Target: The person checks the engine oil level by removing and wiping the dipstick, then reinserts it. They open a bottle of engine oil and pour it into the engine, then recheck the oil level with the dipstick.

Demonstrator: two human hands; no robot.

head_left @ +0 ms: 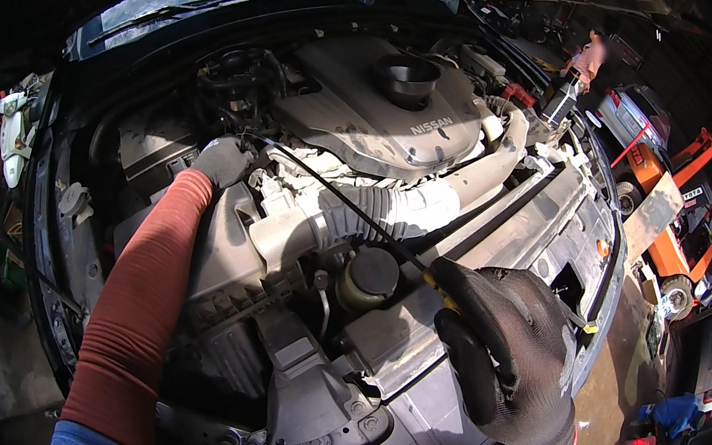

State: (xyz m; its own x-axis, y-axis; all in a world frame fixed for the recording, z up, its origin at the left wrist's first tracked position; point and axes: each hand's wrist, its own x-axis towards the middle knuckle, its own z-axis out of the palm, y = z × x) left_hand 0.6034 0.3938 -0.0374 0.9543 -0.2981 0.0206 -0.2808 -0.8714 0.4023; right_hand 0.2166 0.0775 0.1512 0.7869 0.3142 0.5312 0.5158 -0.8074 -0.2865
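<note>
Two gloved hands work over an open engine bay (pixel 503 236). The right hand (pixel 508 349), in a black glove, is clamped around the yellow-marked handle end of a long thin black rod (pixel 337 193). The rod's long axis runs diagonally from that grip up and to the left, across the ribbed intake hose (pixel 381 212), pointing toward the left hand (pixel 221 162). That hand, in a grey glove at the end of a rust-red sleeve (pixel 141 300), rests by the rod's far tip; its fingers are hidden, so its grip cannot be told. The tip itself is hard to make out.
</note>
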